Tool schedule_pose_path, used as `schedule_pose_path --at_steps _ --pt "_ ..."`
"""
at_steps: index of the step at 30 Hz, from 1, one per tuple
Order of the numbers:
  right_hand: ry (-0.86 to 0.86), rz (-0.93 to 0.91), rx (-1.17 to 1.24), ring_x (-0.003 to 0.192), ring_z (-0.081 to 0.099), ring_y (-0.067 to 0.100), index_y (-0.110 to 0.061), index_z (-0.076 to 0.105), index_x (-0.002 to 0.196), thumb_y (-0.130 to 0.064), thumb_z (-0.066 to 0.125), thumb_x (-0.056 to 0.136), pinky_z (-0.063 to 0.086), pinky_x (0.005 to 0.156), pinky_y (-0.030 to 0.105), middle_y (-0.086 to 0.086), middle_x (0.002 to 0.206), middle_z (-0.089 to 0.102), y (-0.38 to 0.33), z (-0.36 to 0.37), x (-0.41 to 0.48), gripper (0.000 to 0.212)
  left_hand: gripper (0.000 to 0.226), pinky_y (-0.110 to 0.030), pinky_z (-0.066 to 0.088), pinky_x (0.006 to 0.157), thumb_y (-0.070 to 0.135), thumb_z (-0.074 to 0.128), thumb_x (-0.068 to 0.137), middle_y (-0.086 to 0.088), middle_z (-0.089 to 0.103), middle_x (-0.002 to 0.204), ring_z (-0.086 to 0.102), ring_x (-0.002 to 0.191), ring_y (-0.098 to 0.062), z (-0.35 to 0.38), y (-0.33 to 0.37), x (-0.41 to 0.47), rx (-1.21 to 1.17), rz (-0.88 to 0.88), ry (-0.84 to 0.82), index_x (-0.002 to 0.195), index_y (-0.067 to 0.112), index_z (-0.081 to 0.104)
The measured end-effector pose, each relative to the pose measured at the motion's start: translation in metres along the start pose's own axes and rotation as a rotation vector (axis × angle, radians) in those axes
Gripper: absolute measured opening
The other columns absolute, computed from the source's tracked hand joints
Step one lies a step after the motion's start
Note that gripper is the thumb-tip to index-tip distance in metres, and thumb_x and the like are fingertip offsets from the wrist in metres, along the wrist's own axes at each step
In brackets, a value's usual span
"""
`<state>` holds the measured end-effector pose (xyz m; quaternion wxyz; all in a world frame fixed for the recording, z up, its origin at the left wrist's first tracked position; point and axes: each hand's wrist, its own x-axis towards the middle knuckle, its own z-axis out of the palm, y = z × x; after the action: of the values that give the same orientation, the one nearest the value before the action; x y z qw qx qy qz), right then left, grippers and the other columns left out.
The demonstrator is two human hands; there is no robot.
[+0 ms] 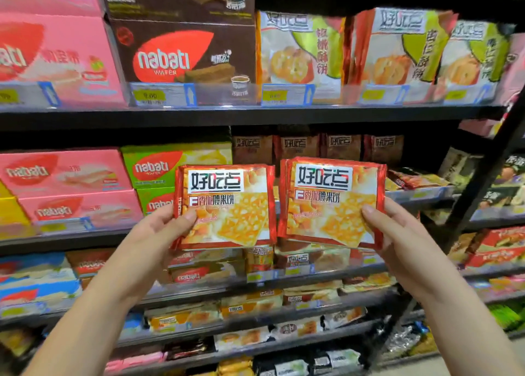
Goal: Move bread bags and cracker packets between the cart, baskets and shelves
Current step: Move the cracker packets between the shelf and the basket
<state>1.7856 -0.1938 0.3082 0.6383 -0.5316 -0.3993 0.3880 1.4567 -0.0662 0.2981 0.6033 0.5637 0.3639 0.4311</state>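
Cracker packet pinched by left hand fingers; second packet, perhaps touching it, by right hand fingers.

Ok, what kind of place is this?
Most likely a shop's snack aisle, in a supermarket or convenience store. Dark tiered shelves carry Nabati wafer boxes, price labels run along the shelf edges, and the left hand and right hand hold matching red cracker packets.
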Motion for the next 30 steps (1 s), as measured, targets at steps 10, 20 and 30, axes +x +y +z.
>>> schedule_pose_path --at_steps 10,20,30 --pt "-0.216 0.048 -0.002 0.117 0.070 0.027 -0.020 0.061 0.135 -0.024 0.061 0.098 0.048 0.106 0.050 0.006 0.126 0.073 0.011 -0.027 0.100 0.038 0.037 -0.023 0.060 0.070 0.030 0.070 0.087 -0.006 0.077 0.117 0.075 0.103 -0.021 0.028 -0.006 0.023 0.030 0.050 0.193 0.122 0.018 0.070" --pt "-0.283 0.033 -0.069 0.114 0.072 0.023 -0.019 0.062 0.132 -0.027 0.064 0.096 0.051 0.102 0.046 0.004 0.122 0.075 0.013 -0.023 0.153 0.037 0.033 -0.020 0.060 0.071 0.028 0.064 0.090 -0.001 0.078 0.113 0.075 0.100 -0.016 0.034 -0.006 0.029 0.067 0.040 0.314 0.121 0.020 0.069" --pt "-0.065 0.052 -0.551 0.121 0.059 0.029 -0.011 0.043 0.149 -0.048 0.072 0.091 0.047 0.096 0.040 0.009 0.132 0.061 0.015 0.020 0.232 0.075 0.034 -0.038 0.053 0.090 0.029 0.062 0.093 -0.002 0.078 0.114 0.074 0.105 -0.020 0.030 -0.001 0.034 0.090 0.012 0.332 0.125 0.019 0.067"
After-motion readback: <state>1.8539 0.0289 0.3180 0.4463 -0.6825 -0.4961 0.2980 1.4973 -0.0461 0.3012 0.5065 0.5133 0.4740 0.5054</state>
